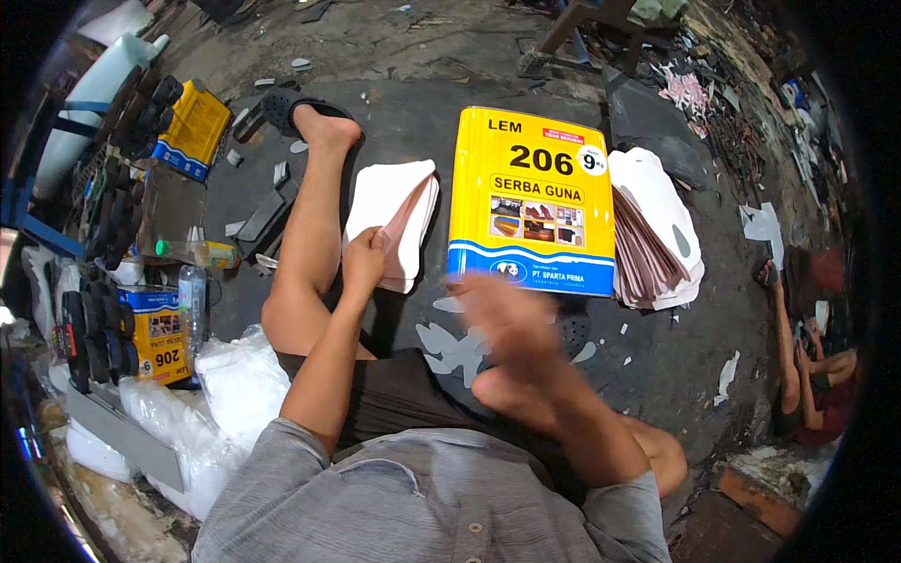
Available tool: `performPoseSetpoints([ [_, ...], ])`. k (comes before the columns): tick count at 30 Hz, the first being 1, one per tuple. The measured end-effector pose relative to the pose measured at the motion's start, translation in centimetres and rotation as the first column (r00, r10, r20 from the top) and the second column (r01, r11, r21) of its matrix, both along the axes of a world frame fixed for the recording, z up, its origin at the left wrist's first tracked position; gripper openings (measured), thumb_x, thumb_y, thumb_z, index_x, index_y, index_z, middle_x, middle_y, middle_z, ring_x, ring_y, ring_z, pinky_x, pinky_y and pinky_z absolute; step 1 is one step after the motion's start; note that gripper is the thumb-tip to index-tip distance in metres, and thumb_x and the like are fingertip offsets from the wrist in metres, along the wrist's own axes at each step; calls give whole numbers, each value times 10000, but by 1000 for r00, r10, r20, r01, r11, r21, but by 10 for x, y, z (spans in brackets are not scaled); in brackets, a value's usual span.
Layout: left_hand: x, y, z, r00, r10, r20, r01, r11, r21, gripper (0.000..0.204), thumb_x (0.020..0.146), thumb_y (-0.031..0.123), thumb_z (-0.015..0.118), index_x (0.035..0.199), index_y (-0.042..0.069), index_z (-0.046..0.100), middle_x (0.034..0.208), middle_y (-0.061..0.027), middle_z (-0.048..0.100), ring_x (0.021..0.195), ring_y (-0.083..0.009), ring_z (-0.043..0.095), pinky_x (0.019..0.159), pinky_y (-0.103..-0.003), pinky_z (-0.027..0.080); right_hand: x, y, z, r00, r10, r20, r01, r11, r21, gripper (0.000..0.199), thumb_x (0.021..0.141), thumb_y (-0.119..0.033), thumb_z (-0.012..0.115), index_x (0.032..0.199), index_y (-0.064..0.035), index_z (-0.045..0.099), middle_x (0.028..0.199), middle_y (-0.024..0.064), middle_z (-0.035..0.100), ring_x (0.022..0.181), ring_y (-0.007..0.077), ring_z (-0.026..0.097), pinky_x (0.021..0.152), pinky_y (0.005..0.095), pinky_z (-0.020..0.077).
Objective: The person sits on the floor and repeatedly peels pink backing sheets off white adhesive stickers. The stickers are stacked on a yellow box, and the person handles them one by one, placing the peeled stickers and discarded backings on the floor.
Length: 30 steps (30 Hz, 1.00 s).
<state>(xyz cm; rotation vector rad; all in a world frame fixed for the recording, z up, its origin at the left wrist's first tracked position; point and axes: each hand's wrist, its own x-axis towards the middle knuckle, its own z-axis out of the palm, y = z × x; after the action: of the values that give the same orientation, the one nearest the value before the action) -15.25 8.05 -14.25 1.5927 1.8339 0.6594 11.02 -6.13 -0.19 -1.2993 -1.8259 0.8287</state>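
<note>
To the left of a large yellow and blue tin point(532, 202), a stack of white, insole-shaped sheets point(375, 192) lies on the dark floor. My left hand point(366, 253) is closed at the edge of this stack, its fingers pinching a sheet whose pinkish-brown underside shows. Smeared by motion, my right hand point(507, 314) hovers by the tin's lower edge; its fingers cannot be made out. Against the tin's right side leans a fanned pile of similar sheets point(657, 235), white on top with brownish edges.
Thin pale offcuts point(452, 349) litter the floor before me. A dark clog point(282, 111) is on my left foot. Plastic bottles point(193, 300), clear plastic bags point(239, 375) and more yellow tins point(194, 129) crowd the left. At far right another person point(815, 385) sits low.
</note>
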Motion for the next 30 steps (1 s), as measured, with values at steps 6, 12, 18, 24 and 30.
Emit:
performPoseSetpoints([
  [6, -12, 15, 47, 980, -151, 130, 140, 986, 92, 312, 1071, 196, 542, 1258, 2, 699, 1083, -272, 738, 971, -379, 735, 865, -439, 557, -138, 53, -121, 747, 206, 633, -80, 972, -222, 788, 997, -379, 658, 1558, 84, 354, 1641, 297, 328, 1556, 428, 273, 1252, 505, 283],
  [12, -34, 28, 165, 998, 10, 64, -40, 869, 492, 304, 1095, 236, 560, 1251, 11, 693, 1041, -153, 750, 907, -240, 718, 798, -351, 552, -147, 64, -158, 667, 257, 699, 24, 930, -366, 890, 992, -516, 635, 1582, 76, 329, 1659, 291, 306, 1558, 438, 265, 1236, 555, 284],
  [18, -9, 14, 271, 786, -137, 603, -280, 792, 543, 285, 1086, 199, 615, 1254, -27, 654, 1022, -19, 698, 870, -51, 632, 745, -203, 512, -128, 68, -22, 964, -232, -129, 263, 903, 341, 638, 869, -260, 843, 1361, -2, 529, 1326, 198, 555, 1218, 408, 586, 1069, 480, 490],
  [24, 57, -60, 247, 531, -375, 760, 42, 907, 418, 282, 1068, 154, 633, 1234, -74, 623, 1008, -108, 721, 821, -161, 701, 737, -258, 560, -16, 60, 108, 948, -299, -111, 319, 897, 305, 365, 931, -27, 627, 1295, -25, 649, 1128, 169, 732, 1003, 310, 739, 884, 383, 592],
  [30, 58, -106, 119, 835, -550, 2, 543, 824, -163, 384, 980, 364, 701, 890, -6, 742, 807, -257, 710, 728, -371, 738, 658, -492, 550, 70, 66, 152, 660, -630, -409, 617, 766, -183, 232, 1017, -158, 678, 1176, 9, 704, 1002, 70, 756, 832, 99, 702, 734, 249, 554],
])
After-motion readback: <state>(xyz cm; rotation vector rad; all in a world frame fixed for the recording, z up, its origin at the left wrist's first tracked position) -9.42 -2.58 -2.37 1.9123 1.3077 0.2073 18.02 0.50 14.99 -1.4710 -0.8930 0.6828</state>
